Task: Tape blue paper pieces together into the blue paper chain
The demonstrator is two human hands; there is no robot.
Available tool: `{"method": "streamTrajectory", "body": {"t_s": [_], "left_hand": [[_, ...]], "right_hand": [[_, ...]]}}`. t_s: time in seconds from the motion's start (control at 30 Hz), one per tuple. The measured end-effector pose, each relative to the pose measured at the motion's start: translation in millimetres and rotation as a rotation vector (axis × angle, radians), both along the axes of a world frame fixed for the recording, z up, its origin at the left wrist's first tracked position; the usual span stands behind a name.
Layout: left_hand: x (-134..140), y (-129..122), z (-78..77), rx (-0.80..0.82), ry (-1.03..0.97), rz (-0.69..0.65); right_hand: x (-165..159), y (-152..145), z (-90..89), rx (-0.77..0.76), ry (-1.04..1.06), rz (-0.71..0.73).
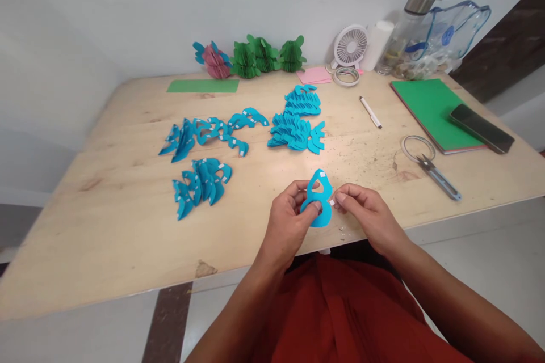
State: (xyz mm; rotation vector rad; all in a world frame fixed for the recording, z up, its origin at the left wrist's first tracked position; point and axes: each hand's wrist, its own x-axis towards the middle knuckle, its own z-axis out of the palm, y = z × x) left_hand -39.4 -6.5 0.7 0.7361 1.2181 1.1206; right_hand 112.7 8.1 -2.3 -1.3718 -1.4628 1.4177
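Holding left hand (289, 212): fingers closed on a blue paper cutout (322, 218), thumb on its front face; the cutout is raised near the front edge of the surface (128, 249), a hole in its upper part and a white tab (322, 174) near its top.
Pinching right hand (366, 204): fingertips together on a small white piece (332, 202), just beside the cutout's right edge; contact between the two cannot be told.
Tabbed blue pieces: an upper cluster (185, 140) and a lower cluster (208, 181), both fanned out on the left, bearing white squares.
Middle blue stacks: a far stack (303, 103) and a near stack (289, 131), beyond the hands.
Back row: one pink paper figure (216, 62) with blue parts, then green paper figures (246, 61), against the wall; a green strip (202, 86) lies in front.
Right side: white pen (370, 112), black phone (481, 127) resting on a green sheet (430, 105), and thread snips (440, 177) touching a tape roll (403, 149).
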Motion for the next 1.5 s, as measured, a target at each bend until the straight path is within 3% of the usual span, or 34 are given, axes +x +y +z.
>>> {"method": "streamTrajectory", "body": {"t_s": [0.23, 0.5, 0.8, 1.2, 1.37, 1.5], "left_hand": [[-0.8, -0.4, -0.2, 0.018, 0.032, -0.027], [-2.4, -0.1, -1.3, 0.047, 0.09, -0.053], [-2.2, -0.4, -1.8, 0.029, 0.05, -0.057], [-5.2, -3.1, -10.8, 0.082, 0.179, -0.044], [-9.0, -2.1, -22.6, 0.203, 0.517, -0.125], [-9.5, -2.0, -34.0, 0.408, 0.861, -0.086]], "right_hand": [[0.9, -0.1, 1.2, -0.025, -0.009, 0.028], [3.7, -5.1, 2.4, 0.241, -0.223, 0.161], [2.2, -2.1, 2.7, -0.032, -0.019, 0.089], [3.8, -4.9, -1.6, -0.169, 0.135, 0.013], [3.9, -5.6, -2.8, -0.183, 0.17, 0.001], [3.5, -5.3, -4.1, -0.177, 0.165, -0.011]]}}
